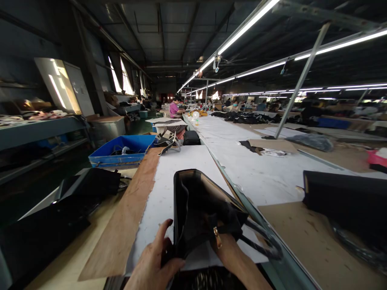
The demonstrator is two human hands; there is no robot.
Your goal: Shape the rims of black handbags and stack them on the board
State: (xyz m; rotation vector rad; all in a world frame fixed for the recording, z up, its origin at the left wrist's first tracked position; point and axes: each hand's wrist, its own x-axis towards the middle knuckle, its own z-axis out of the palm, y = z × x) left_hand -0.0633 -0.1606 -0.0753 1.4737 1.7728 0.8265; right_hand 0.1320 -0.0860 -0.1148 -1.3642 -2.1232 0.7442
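A black handbag (201, 209) with a tan lining lies open on the white work surface (178, 169) right in front of me. My left hand (155, 257) grips the bag's near left edge, thumb up along its side. My right hand (231, 251) is under the bag's near right part, by a small gold clasp (217, 237); its fingers are hidden beneath the leather. The bag's black straps (264, 241) trail to the right.
A blue bin (121, 150) stands at the far left of the bench, black bags (87, 183) to my left, another black bag (341, 195) at right. A long white table (242, 145) runs away ahead. People work far off under strip lights.
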